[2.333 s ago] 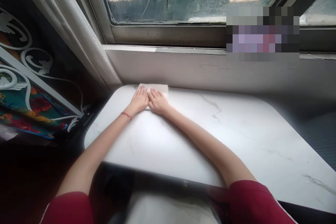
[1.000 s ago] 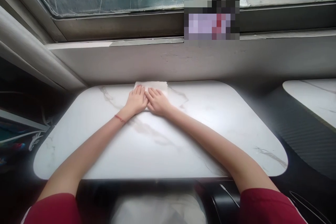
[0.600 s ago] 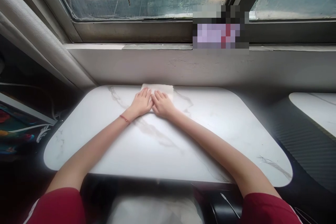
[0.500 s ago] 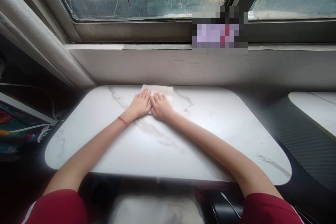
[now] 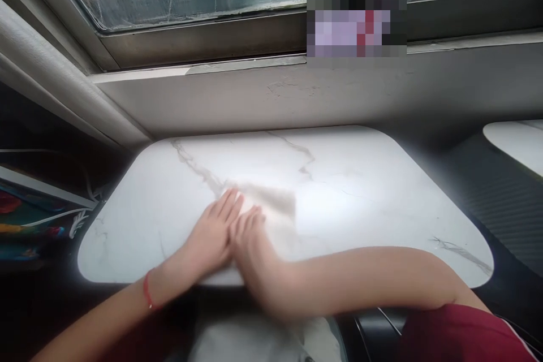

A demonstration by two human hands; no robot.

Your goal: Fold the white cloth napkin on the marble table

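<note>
Cloth (image 5: 280, 203) (pale, blurred) under and beyond fingers (image 5: 228, 205)

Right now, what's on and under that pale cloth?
The left hand and right hand lie over the pale cloth, hiding part of it. The marbled tabletop shows around it; what's directly beneath is covered.

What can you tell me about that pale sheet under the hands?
The pale sheet is off-white and looks thin and soft, with a fairly straight right edge; blur leaves cloth or paper unclear. It lies roughly flat near the middle of the white, grey-veined table. The left hand and right hand lie side by side over it, hiding part.
</note>
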